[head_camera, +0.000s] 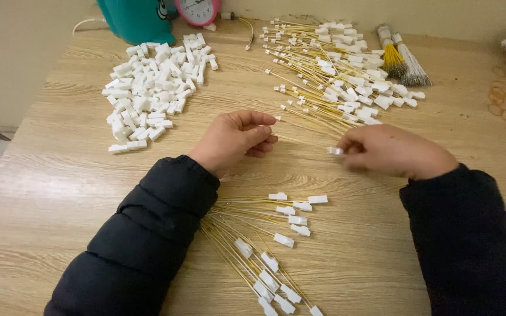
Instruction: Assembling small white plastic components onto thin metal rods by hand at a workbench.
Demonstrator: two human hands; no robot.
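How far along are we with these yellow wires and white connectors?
Done: a fan of yellow wires with white connectors on their ends lies near the person. In hand: the left hand pinches a thin wire, and the right hand holds a white connector at its fingertips. Left: a large heap of loose white connectors and a big pile of wires further back.

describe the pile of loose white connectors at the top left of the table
The pile of white connectors is a loose heap of small, blocky, plastic-looking housings lying every which way on the wooden table. None has a wire. It sits just in front of a teal object, apart from both hands and the yellow wires.
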